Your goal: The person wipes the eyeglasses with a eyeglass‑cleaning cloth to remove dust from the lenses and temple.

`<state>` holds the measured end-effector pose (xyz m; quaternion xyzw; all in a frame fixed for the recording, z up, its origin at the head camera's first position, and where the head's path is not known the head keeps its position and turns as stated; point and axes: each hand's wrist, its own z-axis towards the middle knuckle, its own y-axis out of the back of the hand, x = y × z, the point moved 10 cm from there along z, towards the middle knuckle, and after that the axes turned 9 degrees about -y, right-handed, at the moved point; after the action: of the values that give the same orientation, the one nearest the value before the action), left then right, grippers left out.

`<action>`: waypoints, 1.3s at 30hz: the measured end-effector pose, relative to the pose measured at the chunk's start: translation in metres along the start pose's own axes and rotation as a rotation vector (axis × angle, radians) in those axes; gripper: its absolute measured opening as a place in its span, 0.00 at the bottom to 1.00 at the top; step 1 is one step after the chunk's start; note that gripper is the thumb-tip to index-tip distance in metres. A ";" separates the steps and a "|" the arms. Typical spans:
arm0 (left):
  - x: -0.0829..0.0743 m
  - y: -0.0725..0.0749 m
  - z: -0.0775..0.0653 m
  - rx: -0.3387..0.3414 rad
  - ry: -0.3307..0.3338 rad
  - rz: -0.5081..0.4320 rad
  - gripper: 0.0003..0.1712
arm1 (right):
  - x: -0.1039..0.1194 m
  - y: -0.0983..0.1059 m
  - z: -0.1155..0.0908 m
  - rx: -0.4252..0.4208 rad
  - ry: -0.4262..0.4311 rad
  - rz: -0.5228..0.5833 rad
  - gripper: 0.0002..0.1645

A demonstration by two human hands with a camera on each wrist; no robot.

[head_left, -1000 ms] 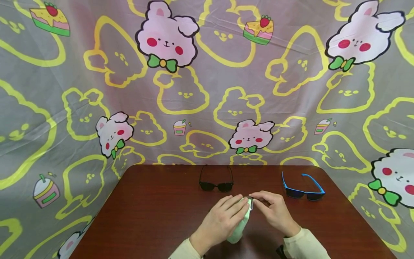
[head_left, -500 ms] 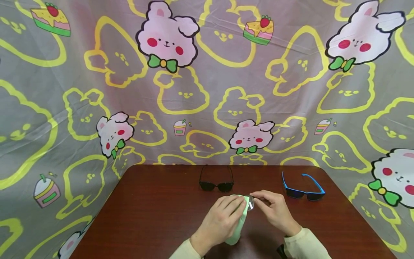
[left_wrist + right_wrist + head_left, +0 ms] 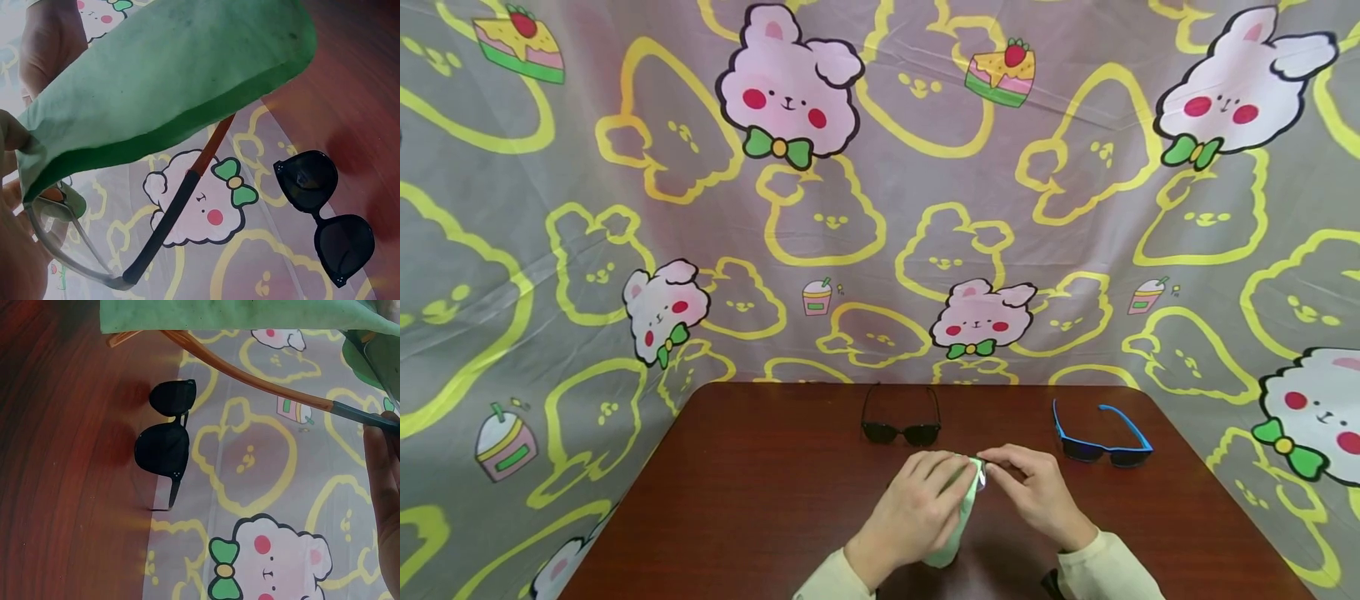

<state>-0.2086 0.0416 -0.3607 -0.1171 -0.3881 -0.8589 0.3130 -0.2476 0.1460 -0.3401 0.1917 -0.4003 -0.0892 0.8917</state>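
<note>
My left hand (image 3: 917, 504) pinches a light green cloth (image 3: 953, 529) over one lens of a pair of eyeglasses (image 3: 164, 228). The cloth hangs down from the fingers and hides much of the front frame. In the right wrist view, a brown temple arm (image 3: 269, 384) with a dark grey end runs beneath the cloth. My right hand (image 3: 1037, 492) pinches the glasses near the dark end of that arm, to the right of the cloth. A lens edge shows between the two hands in the head view.
Black sunglasses (image 3: 901, 433) lie on the dark red-brown table (image 3: 760, 500) just beyond my hands. Blue-framed sunglasses (image 3: 1105, 454) rest farther right. A patterned curtain (image 3: 880, 192) rises behind the table and along both sides. Something dark sits beside my right sleeve (image 3: 1105, 571).
Half a second ago more of the lens showed beside the cloth; now the left fingers and cloth cover more of it. The right hand keeps nearly the same place.
</note>
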 end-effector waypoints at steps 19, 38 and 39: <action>0.001 -0.003 0.004 0.020 -0.014 -0.008 0.21 | -0.003 0.000 0.001 0.007 -0.027 0.000 0.14; -0.009 0.005 0.005 -0.030 -0.102 0.051 0.20 | -0.035 0.001 -0.004 -0.010 -0.082 -0.005 0.15; -0.009 0.006 0.004 -0.033 -0.106 0.050 0.20 | -0.039 0.001 -0.005 -0.014 -0.081 -0.014 0.15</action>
<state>-0.1983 0.0459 -0.3581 -0.1773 -0.3871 -0.8495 0.3115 -0.2695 0.1605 -0.3694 0.1847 -0.4342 -0.1061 0.8753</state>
